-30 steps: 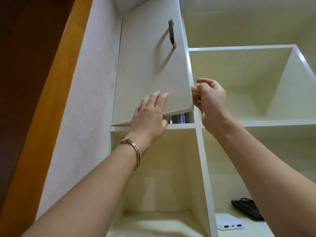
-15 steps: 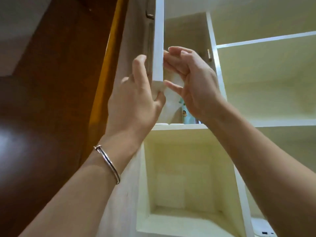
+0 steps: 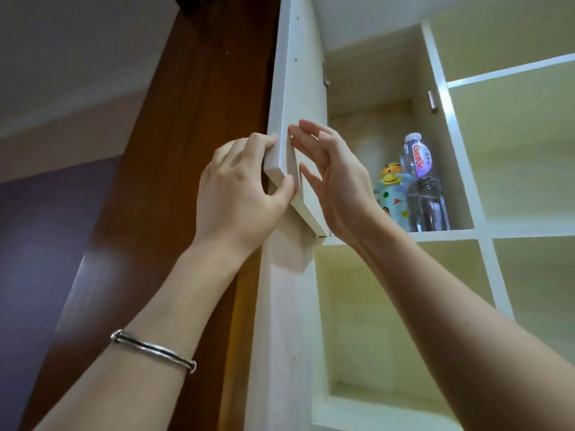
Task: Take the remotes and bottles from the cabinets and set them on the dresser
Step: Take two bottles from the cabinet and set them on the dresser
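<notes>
Overhead, a person's left hand [image 3: 239,194] grips the lower corner of an opened cabinet door [image 3: 295,98], fingers curled over its edge and thumb tucked beneath. The right hand [image 3: 336,181] lies against the door's inner face with its fingers straight and slightly spread.

Just right of that hand and deeper in the top compartment [image 3: 373,88], a clear water bottle [image 3: 423,188] stands upright on the shelf, overlapping a cartoon-printed bottle [image 3: 392,194] that appears to touch it. No remote shows.

The risks look plain. The bottles sit high and close together, so pulling one out could tip the other off the shelf. If the door is let go, it may swing back against the reaching arm.

Open cubbies [image 3: 513,135] lie right of and below both hands, and none of them shows any contents. Left of the left hand runs a dark wooden panel [image 3: 193,150], with a purple wall [image 3: 46,244] beyond it. A silver bracelet [image 3: 152,349] circles the left wrist. The dresser, the surface meant to receive everything, is out of view.
</notes>
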